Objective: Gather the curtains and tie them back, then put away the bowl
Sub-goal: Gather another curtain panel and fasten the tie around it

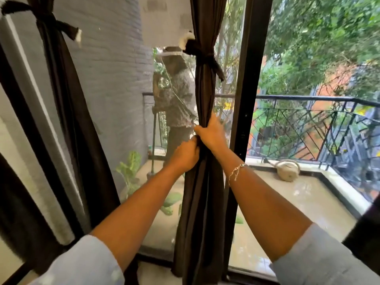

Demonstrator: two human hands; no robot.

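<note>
Filling most of the view is a tall glass balcony door in a dark frame (249,83), and against it hangs the dark brown fabric curtain (202,194), drawn into one narrow column of soft vertical folds in front of the frame's upright. A second dark brown curtain (67,112) hangs at the far left against a grey strip of wall, already cinched near its top by a dark tie with white ends (59,25). The middle curtain also carries a knotted dark tie-back with a fluffy white end (202,53), well above the hands, so the cloth below it spreads and falls loose towards the sill.

Both bare forearms reach forward from pale blue sleeves. The right hand (211,132) sits higher, its fingers (213,122) wrapped round the bundle from the right; the left hand (186,155) is just below and touching it, fingers curled shut on the same folds from the left. Stacked like this, the two grips probably squeeze the lower pleats together to neaten the gather under the knot. A thin silver chain bracelet (236,170) hangs at the right wrist.

Tying looks nearly complete. No bowl is in view, so that step is not yet begun.
</note>
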